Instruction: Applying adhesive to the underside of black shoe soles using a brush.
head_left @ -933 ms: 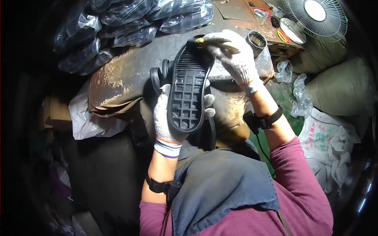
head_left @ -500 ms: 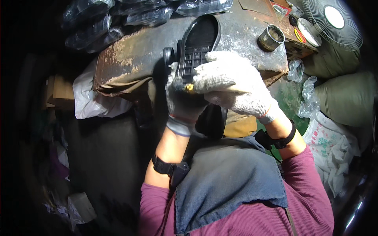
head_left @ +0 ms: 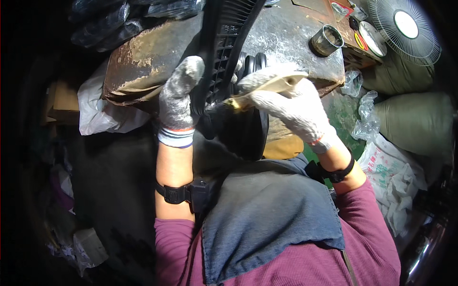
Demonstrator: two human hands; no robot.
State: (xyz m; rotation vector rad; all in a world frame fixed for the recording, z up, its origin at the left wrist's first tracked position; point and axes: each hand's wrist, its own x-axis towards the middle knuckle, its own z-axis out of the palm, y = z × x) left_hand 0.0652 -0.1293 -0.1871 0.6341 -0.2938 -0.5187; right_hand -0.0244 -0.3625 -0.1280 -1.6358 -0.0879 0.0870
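A black shoe sole (head_left: 228,45) with a lattice of ribs inside stands tilted up in front of me. My gloved left hand (head_left: 180,90) is closed round its left edge, the thumb side showing and the other fingers hidden behind it. In my gloved right hand (head_left: 298,107) is a brush (head_left: 272,88) with a pale wooden handle. Its dark bristles are close to the sole's lower right edge; whether they touch is blurred. Behind the brush, more black soles (head_left: 260,61) stand together at the near edge of the worn workbench (head_left: 296,35).
A stained metal can (head_left: 327,40) sits on the bench's right side. Beyond it are scissors (head_left: 361,41) with coloured handles and a fan (head_left: 405,23). Plastic-wrapped dark bundles (head_left: 102,24) lie at the back left. A white bag (head_left: 102,102) hangs low beside the bench.
The sole has been tipped up and turned, and now looms closer. My left hand has shifted left along it. My right hand has drawn slightly back, showing the brush handle more fully.
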